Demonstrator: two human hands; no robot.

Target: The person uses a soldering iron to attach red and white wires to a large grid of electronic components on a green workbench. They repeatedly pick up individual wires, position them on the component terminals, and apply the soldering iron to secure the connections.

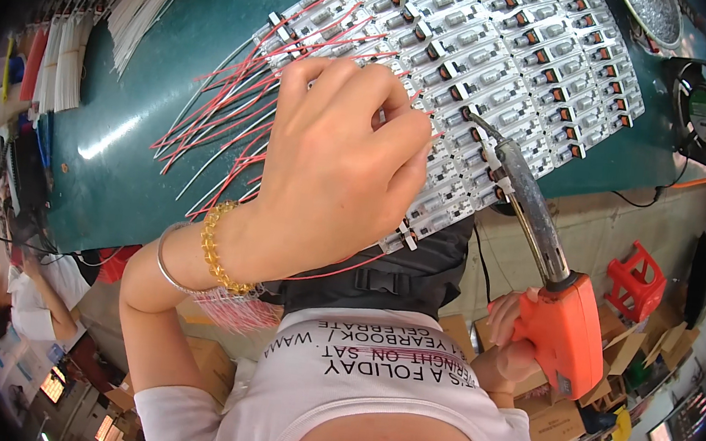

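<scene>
A wide sheet of small white circuit boards (510,91) lies in rows on the green table, with dark and orange parts on it. Over its left part my left hand (347,152) is closed in a pinch; a short end of red wire (438,135) pokes out by its fingertips, which are partly hidden. My right hand (512,338) grips the orange handle of a soldering gun (580,336). Its long metal barrel slants up to the left, and the thin bent tip is at the boards, just right of my left hand. Red and white wires (227,115) fan out leftward from the sheet's edge.
Bundles of white wires (148,5) lie on the green table (109,189) at the far left. A small black fan (703,118) and a round dish (657,16) are at the right. A red stool (636,282) and cardboard boxes (554,423) stand below. Another person (40,292) sits at the left.
</scene>
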